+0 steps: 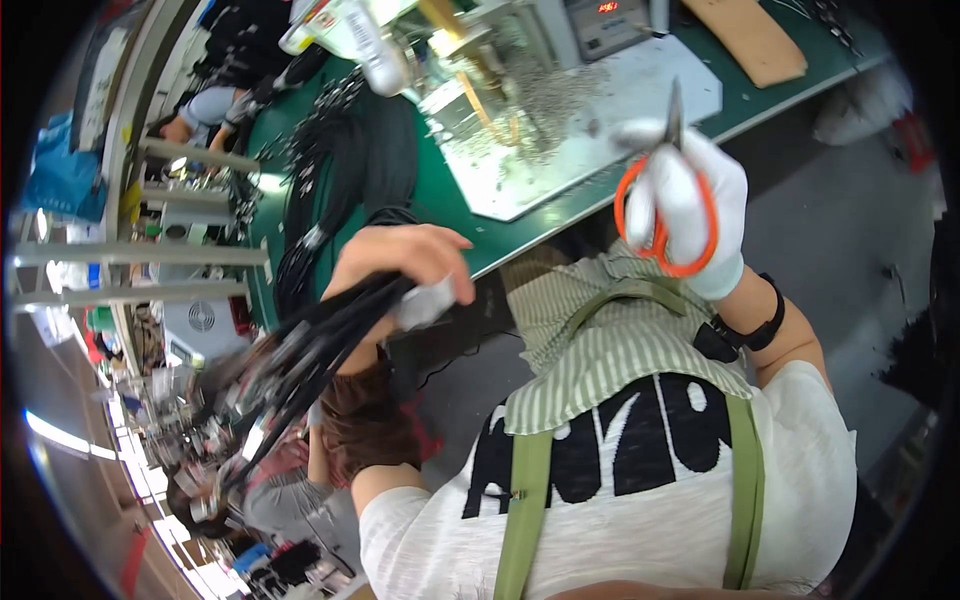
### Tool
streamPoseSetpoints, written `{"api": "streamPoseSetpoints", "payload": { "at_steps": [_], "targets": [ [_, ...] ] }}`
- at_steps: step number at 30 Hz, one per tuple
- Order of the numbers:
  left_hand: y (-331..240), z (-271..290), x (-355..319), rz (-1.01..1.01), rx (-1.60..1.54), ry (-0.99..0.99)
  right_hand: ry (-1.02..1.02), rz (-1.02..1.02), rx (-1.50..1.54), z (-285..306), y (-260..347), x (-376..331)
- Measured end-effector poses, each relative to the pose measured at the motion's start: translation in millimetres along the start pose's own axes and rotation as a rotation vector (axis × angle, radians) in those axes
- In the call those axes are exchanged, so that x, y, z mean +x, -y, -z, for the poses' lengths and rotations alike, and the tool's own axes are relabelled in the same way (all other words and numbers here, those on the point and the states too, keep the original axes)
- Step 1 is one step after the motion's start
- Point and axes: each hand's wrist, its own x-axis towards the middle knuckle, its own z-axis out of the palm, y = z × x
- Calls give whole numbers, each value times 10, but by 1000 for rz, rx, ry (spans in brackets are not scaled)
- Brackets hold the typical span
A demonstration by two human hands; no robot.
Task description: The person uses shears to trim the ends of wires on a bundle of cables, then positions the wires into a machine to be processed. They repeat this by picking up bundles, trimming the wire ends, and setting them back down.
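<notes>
My left hand (405, 262) is bare and closed around a thick bundle of black cables (300, 355) that trails down to the left, blurred, with metal connectors at the ends. My right hand (690, 205) wears a white glove and grips scissors with orange handles (665, 215), blades pointing up over the bench edge. A black band sits on my right wrist. Both hands are raised in front of my chest, apart from each other.
A green workbench (440, 200) carries a grey metal plate (560, 130) strewn with small metal parts, a machine with a red display (605, 25), more black cables (340, 160) and a brown board (750, 40). Another person's arm (200, 110) rests at the far left.
</notes>
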Motion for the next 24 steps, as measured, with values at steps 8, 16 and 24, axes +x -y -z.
{"api": "streamPoseSetpoints", "payload": {
  "at_steps": [8, 16, 24],
  "targets": [
    [542, -78, 1191, 655, 47, 328, -5, 253, 723, 116, -611, 275],
    [843, -481, 1488, 764, 6, 758, -149, 237, 636, 535, -515, 232],
    [1127, -735, 1232, 425, 132, 735, 216, 347, -695, 279, -337, -133]
  ]
}}
